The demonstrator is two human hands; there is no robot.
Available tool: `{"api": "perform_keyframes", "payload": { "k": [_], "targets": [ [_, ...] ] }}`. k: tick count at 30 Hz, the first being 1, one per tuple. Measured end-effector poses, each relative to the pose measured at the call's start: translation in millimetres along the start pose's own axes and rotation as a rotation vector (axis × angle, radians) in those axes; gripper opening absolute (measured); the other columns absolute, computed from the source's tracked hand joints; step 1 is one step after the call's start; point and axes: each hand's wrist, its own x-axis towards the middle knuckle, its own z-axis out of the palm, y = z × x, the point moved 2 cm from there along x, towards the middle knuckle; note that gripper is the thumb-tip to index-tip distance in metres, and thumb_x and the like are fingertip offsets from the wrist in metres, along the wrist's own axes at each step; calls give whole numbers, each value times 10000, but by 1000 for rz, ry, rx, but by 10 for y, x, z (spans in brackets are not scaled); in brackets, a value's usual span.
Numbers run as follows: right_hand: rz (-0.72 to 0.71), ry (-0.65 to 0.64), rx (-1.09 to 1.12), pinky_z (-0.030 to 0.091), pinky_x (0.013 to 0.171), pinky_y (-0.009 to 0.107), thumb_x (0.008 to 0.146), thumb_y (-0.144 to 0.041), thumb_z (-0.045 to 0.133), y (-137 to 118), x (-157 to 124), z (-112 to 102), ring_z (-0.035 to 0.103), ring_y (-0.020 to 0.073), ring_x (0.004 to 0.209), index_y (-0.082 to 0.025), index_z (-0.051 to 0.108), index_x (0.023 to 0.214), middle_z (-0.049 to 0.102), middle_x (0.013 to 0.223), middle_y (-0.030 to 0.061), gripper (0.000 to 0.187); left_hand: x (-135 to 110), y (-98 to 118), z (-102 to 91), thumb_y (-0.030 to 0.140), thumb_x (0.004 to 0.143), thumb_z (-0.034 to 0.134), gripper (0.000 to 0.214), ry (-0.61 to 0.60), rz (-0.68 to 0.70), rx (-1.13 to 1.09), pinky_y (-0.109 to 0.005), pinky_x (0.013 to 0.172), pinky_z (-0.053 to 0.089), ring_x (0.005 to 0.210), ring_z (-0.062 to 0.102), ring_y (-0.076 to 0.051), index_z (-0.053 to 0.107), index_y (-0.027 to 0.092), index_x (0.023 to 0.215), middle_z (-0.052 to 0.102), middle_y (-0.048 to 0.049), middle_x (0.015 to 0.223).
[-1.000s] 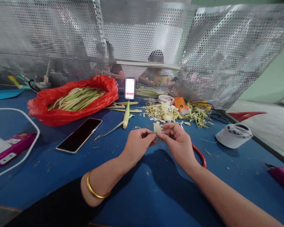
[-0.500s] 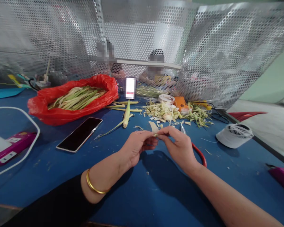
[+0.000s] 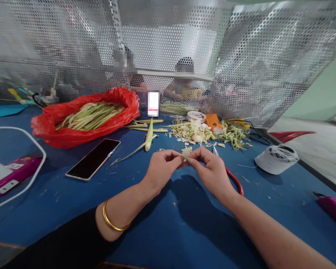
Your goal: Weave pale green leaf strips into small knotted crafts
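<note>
Between my two hands is a small pale piece of dried husk, pinched at its lower end. My left hand, with a gold bangle at the wrist, closes thumb and fingers on its left side. From the right, the fingertips of my right hand pinch the same piece. Red-handled scissors lie partly hidden behind my right hand. Beyond the hands lies a heap of husk scraps. A longer husk ear rests left of the heap.
A red plastic bag of long leaf strips stands at left, with a dark phone before it. A white thread spool sits at right. A perforated metal screen closes the back; people sit behind it. Purple devices lie at the sides.
My left hand has turned over, its back now facing up and its fingers curling in closer. The husk piece has tilted and shows as a shorter, rounder shape.
</note>
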Motion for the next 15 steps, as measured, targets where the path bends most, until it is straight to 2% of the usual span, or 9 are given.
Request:
{"api": "perform_keyframes", "payload": {
  "k": [6,9,15],
  "targets": [
    [79,8,123,473,672,317,800,-242,595,37,13,16,597,176,687,-200,578,729,648,705,12,85,-7,17,-20,167,688,666,53,-66,109,115,-242,713,512,697,668,-144,719,165,697,726,-13,703],
    [72,8,158,479,668,310,806,-233,597,36,13,22,598,169,680,-193,585,751,633,692,5,69,-6,27,-23,177,706,660,54,-55,144,166,-237,689,509,675,665,-142,710,168,687,717,-10,684],
    [-60,25,109,458,660,268,841,-226,598,3,-7,41,579,142,685,-194,608,806,624,731,-8,48,11,-6,-5,242,715,670,116,-11,3,23,-214,629,476,570,582,-95,658,154,640,643,17,572]
  ]
}}
